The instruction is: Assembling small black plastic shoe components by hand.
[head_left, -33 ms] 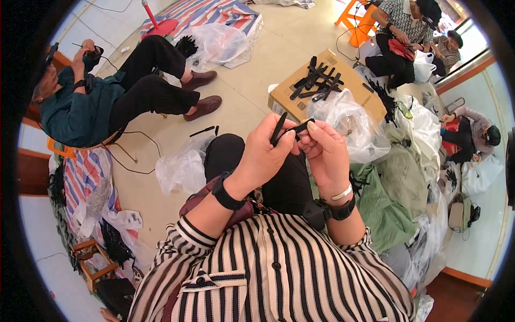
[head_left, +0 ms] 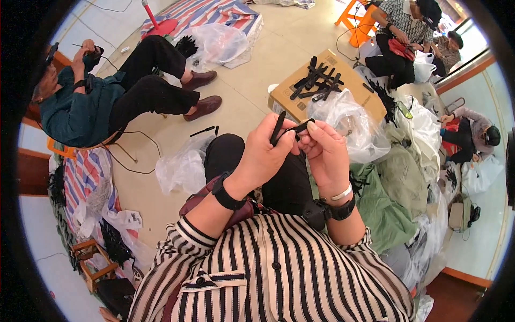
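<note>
While left hand [head_left: 270, 144] is closed on black strap [head_left: 278, 128], right hand [head_left: 326, 147] pinches strap too, 1 piece or 2 unclear.

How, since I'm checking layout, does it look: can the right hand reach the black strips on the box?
Likely yes, once the right hand releases its black piece: the strips lie just ahead, a plastic bag partly between.
</note>
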`<state>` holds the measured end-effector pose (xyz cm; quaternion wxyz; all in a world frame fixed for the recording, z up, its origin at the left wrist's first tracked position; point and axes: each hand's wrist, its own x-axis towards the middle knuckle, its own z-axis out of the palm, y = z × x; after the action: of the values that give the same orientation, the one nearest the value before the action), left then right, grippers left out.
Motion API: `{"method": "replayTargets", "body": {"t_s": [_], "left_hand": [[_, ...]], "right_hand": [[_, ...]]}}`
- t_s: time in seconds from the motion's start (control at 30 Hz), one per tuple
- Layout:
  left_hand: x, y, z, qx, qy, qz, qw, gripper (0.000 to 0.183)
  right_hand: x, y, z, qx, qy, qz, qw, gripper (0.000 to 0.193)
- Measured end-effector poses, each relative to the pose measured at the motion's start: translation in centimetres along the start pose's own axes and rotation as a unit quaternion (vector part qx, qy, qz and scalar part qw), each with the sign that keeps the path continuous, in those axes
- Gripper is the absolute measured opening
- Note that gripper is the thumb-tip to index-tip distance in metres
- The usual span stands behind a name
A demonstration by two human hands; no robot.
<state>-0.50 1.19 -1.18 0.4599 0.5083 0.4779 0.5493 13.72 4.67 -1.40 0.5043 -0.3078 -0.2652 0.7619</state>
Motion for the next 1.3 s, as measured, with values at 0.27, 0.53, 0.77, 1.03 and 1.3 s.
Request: {"method": "replayTargets", "body": {"t_s": [0.27,0.53,0.77,1.03,1.3], "left_hand": [[0.1,0.2,-0.2,-0.026,-0.005,-0.026,0.999,0.011],[0.0,-0.5,0.1,-0.013,0.02,0.008,1.0,0.01],[-0.6,0.4,0.7,0.181,0.088,0.083,0.976,0.009],[-1.0,2.3,-0.4,0.011,-0.045,-0.039,0.998,0.017],[-1.2,3.0,-1.3,-0.085,-0.087,-0.04,0.992,0.025]], "right_hand": [[-0.3,0.4,0.6,-0.046,0.037,-0.049,0.997,0.012],[-1.2,0.9,1.1,-0.413,0.021,-0.305,0.858,0.007],[-2.0,1.9,1.9,-0.48,0.013,-0.393,0.784,0.011],[-1.9,0.9,1.1,-0.511,-0.009,-0.511,0.691,0.017],[-3.1,-0.6,0.9,-0.369,-0.017,-0.369,0.853,0.017]]}}
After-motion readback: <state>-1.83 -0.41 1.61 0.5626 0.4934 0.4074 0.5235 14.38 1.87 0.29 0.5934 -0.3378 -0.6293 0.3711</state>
